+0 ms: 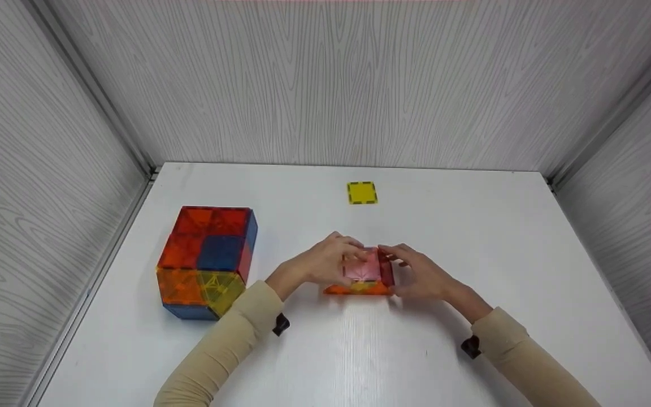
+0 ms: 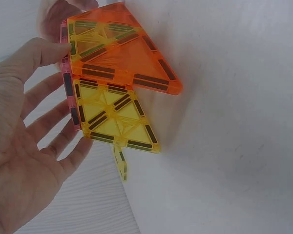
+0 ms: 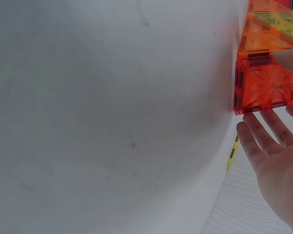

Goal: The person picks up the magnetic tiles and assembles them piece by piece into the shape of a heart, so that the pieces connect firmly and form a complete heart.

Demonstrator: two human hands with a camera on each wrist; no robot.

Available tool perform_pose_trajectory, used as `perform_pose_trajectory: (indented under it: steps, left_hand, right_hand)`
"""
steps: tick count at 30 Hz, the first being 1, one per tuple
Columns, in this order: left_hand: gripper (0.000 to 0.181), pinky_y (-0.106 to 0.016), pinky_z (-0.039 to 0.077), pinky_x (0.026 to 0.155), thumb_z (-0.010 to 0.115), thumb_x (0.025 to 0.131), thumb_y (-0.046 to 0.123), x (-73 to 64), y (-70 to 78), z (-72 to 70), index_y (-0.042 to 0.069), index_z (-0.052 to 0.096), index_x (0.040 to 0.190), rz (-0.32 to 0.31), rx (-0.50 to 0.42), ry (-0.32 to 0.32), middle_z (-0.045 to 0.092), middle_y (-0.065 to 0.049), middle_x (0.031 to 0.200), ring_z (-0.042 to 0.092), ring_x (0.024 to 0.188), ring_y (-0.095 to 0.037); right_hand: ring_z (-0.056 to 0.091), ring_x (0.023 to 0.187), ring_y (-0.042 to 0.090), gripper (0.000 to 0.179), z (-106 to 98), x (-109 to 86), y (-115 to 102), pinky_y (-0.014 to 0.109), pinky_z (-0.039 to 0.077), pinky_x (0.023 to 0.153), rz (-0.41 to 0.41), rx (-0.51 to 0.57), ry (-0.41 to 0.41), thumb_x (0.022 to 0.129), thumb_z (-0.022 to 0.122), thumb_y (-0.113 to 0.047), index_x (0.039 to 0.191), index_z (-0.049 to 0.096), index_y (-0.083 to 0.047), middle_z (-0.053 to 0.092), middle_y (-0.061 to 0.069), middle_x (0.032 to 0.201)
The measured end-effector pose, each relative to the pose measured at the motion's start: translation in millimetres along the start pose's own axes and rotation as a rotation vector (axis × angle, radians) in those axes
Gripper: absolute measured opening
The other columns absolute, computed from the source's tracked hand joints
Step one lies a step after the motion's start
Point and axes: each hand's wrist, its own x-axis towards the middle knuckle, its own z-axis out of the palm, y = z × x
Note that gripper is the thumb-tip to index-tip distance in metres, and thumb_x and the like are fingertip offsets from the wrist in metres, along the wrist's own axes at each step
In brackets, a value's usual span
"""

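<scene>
Near the table's middle stands a small magnetic tile structure (image 1: 362,270). Its top is a pink square tile (image 1: 362,265), with an orange trapezoid side (image 2: 132,53), a yellow side (image 2: 112,114) and a red side (image 3: 266,85). My left hand (image 1: 328,260) holds the structure from the left, thumb at the pink tile's front edge and fingers along its far edges. From the right, my right hand (image 1: 419,274) holds the red side, thumb at the front corner and fingertips at the far edge. The structure's back is partly hidden by the fingers.
A larger block of red, blue, orange and yellow magnetic tiles (image 1: 212,237) stands on the left of the white table (image 1: 325,350). One yellow square tile (image 1: 363,193) lies towards the back edge. Wood-patterned panels (image 1: 325,85) enclose the back and sides.
</scene>
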Motion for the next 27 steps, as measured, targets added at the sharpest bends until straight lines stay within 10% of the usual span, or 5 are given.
perform_pose_trajectory:
  steps: [14,27]
  left_hand:
    - [0.058,-0.048,0.047,0.119,0.082,0.086,0.036,15.1,-0.4,2.1,0.016,0.070,0.139,-0.011,-0.032,-0.035,0.059,-0.008,0.153,0.049,0.140,-0.030]
    - [0.053,-0.049,0.048,0.117,0.068,0.102,0.038,54.0,-44.8,-1.6,0.003,0.064,0.142,-0.012,0.076,0.230,0.066,-0.019,0.138,0.060,0.130,-0.035]
  right_hand:
    - [0.061,0.134,0.033,0.087,-5.4,-18.2,6.8,0.055,0.055,0.109,0.043,0.007,0.030,0.085,0.087,-0.022,0.160,0.045,-0.018,0.060,0.008,0.145]
    - [0.061,0.134,0.033,0.089,-10.8,-29.5,9.1,0.056,0.054,0.110,0.063,0.013,0.051,0.084,0.089,-0.024,0.160,0.044,-0.020,0.061,0.006,0.146]
